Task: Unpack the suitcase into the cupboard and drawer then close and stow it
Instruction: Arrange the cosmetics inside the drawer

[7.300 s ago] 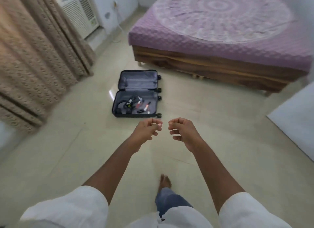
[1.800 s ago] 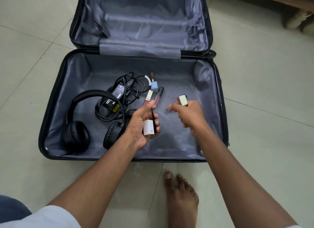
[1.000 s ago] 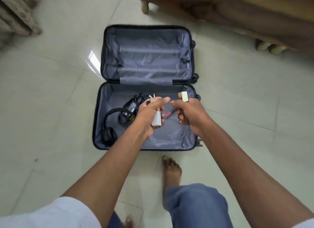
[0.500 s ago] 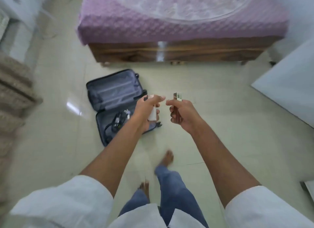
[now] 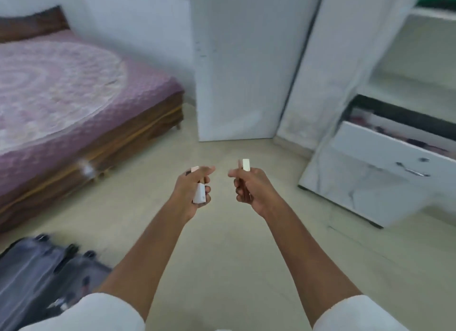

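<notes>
The left hand point(image 5: 191, 190) grips a small white tube point(image 5: 199, 195) with a pinkish cap, fingers curled round it; the right hand point(image 5: 249, 187), just beside it, grips slim cosmetic sticks whose pale cap point(image 5: 246, 164) stands above the knuckles. Ahead and to the right of the right hand an open drawer point(image 5: 385, 155) of the white cupboard point(image 5: 246, 71) holds blurred items that cannot be made out. Behind and left of the left hand lies the open suitcase point(image 5: 37, 276), its grey lining showing, contents blurred.
</notes>
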